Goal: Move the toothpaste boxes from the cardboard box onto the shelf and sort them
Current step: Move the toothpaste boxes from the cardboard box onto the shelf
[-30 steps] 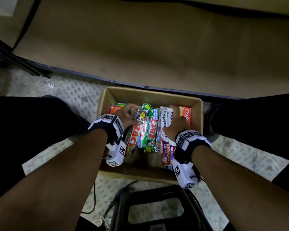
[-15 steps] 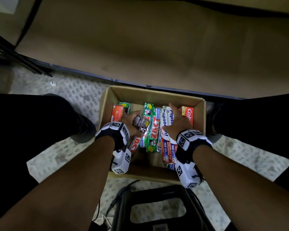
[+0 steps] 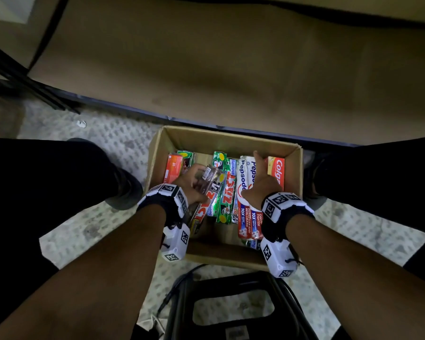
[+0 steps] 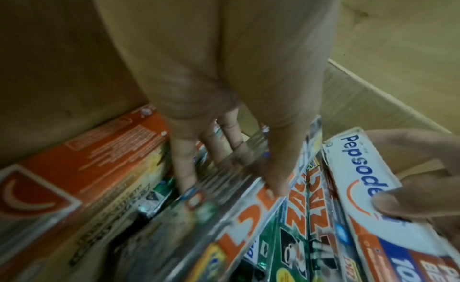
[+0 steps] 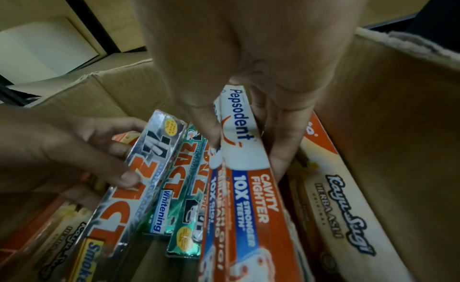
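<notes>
An open cardboard box (image 3: pixel 231 141) sits on the floor between my legs, with several toothpaste boxes lying in it. My left hand (image 3: pixel 192 182) grips a silver Zact box (image 3: pixel 210 190) at the left, thumb on top (image 5: pixel 129 178) and fingers underneath (image 4: pixel 184 168), its far end tilted up. My right hand (image 3: pixel 260 182) pinches the white-and-red Pepsodent boxes (image 5: pixel 251 187), thumb on the left and fingers on the right. Green Zact boxes (image 5: pixel 184 187) lie between the two hands. The tan shelf board (image 3: pixel 231 57) lies beyond the box.
Orange boxes (image 4: pixel 87 158) lie by the left wall and a cream Kayu Sugi box (image 5: pixel 343 217) by the right wall. A black stool (image 3: pixel 231 310) stands close in front of me. My black-trousered legs flank the box on a patterned floor (image 3: pixel 108 133).
My left hand has drawn back toward me and tilted the silver Zact box up out of the row. My right hand stays on the Pepsodent boxes.
</notes>
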{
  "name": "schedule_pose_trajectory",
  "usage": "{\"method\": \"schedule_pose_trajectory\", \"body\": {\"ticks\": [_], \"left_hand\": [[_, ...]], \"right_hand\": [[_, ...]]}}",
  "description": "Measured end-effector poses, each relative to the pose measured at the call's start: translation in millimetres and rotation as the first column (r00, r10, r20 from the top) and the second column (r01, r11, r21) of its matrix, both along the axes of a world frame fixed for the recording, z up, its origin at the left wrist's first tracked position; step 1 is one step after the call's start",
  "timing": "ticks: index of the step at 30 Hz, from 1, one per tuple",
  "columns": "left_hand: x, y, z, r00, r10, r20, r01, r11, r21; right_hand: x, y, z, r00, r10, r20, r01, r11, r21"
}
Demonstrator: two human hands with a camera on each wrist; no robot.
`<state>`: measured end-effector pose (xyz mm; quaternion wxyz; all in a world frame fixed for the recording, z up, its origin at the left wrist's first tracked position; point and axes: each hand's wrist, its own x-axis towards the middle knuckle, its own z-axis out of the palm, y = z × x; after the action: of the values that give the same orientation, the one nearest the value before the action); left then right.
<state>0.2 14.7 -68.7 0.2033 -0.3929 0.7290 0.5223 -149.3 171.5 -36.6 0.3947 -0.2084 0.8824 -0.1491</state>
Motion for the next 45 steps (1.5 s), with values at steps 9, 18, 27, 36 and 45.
{"method": "schedule_pose_trajectory", "body": {"ticks": [9,18,27,36,45], "left_hand": [[-20,3,14,0.961,0.268,-0.071,-0.260,0.960,0.106],[-32,1,48,0.955,0.282,-0.089,-0.276,0.958,0.073],[-39,2,110,0.957,0.183,-0.225,-0.197,0.979,-0.042],[-41,21,190,0.909,0.081,-0.409,-0.182,0.959,-0.216],[-23,43,290,0.828,0.012,-0.560,-0.239,0.912,-0.334]], "right_hand": [[-9,-2,-11,0.994,-0.110,0.017,0.109,0.992,0.071],[-24,-3,19,0.997,-0.064,-0.038,0.065,0.998,0.020],[-27,0,84,0.979,-0.080,-0.188,0.065,0.994,-0.085],[-16,18,174,0.954,-0.133,-0.269,0.064,0.966,-0.250],[4,39,285,0.900,-0.141,-0.413,-0.021,0.931,-0.364]]}}
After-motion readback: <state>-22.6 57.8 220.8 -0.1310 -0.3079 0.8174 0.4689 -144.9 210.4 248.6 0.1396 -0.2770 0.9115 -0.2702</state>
